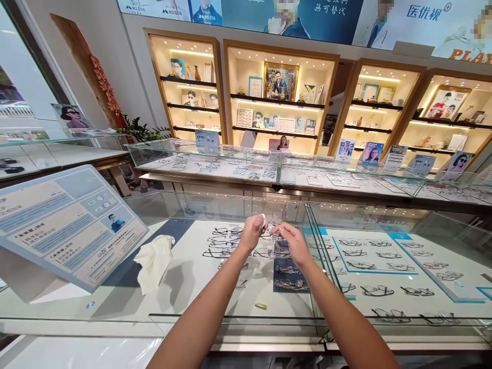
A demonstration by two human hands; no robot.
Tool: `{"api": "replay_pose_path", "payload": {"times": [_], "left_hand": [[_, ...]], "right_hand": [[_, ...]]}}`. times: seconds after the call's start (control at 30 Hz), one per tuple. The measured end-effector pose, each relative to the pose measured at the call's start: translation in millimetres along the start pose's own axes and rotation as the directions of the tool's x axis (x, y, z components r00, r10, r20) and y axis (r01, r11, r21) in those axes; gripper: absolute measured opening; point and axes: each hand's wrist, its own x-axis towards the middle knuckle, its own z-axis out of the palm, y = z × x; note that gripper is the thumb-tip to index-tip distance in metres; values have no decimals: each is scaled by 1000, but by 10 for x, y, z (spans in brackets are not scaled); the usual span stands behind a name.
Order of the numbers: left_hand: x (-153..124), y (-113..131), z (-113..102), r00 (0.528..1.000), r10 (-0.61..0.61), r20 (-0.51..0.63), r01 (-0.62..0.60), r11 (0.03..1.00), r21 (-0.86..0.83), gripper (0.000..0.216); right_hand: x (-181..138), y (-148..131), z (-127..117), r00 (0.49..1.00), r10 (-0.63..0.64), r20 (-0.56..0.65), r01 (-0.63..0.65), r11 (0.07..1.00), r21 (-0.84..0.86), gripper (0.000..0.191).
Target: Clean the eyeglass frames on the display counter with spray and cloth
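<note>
Both my hands are raised over a glass display counter [192, 312] and hold a thin pair of glasses [277, 219] between them. My left hand [252, 233] is closed and pinches something small and white against one side of the frame. My right hand [292, 242] is closed on the other side of the frame. Under the glass below my hands lie rows of spectacle frames [226, 245].
A crumpled cream cloth [154, 261] lies on the counter top to the left. A tilted information board [61, 223] stands at the far left. A small gold piece [261, 306] rests on the glass near me. Another glass showcase [277, 171] and lit wall shelves [280, 102] stand beyond.
</note>
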Motion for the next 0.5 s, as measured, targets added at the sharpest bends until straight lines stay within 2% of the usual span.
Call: {"api": "replay_pose_path", "payload": {"times": [0.13, 0.3, 0.5], "left_hand": [[3, -44, 1, 999, 18, 41, -21, 995, 93, 69], [-5, -49, 16, 997, 24, 69, -34, 989, 143, 66], [-14, -38, -2, 994, 22, 106, -45, 976, 215, 63]], "right_hand": [[-21, -15, 52, 998, 26, 52, -28, 999, 40, 40], [-42, -23, 74, 995, 27, 92, -44, 982, 186, 34], [-25, 25, 47, 995, 76, 58, -89, 960, 266, 30]]}}
